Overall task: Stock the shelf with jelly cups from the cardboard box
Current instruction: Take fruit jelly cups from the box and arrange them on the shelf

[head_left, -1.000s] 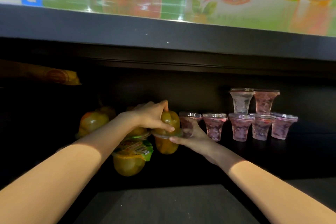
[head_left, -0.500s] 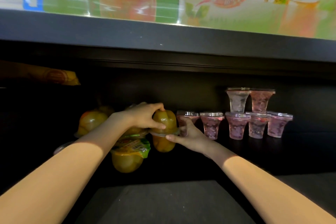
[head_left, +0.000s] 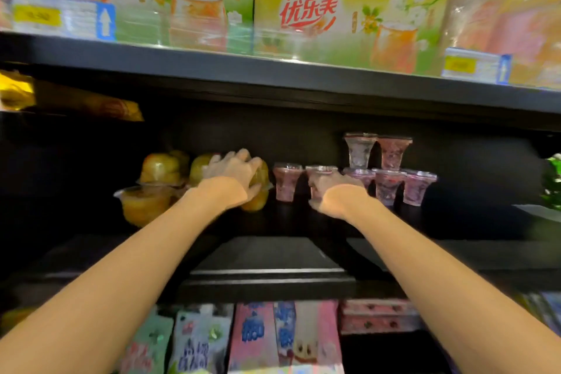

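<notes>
Above your hands, two yellow-green cartons [head_left: 334,12] carry the red characters 优乐美 over a printed cup of orange drink; clear plastic price-tag holders [head_left: 60,18] with a white arrow on blue clip to the shelf edge, their small print too blurred to read. The pouches [head_left: 258,334] on the level below show blue lettering that you cannot make out.

Your left hand [head_left: 233,174] curls over the domed top of a yellow jelly cup [head_left: 258,188], fingers wrapped onto it, stacked rim to rim on another cup on the dark shelf [head_left: 273,252]. Left of it sit more rounded, glossy yellow cups [head_left: 158,167], translucent with fruit inside, also stacked.

Your right hand [head_left: 334,191] reaches among the pink jelly cups [head_left: 391,185], its fingers bent around one of them; whether they grip it you cannot tell. These are clear, flared, goblet-shaped plastic with flat film lids, lined in a row, two more standing on top at the right.
</notes>
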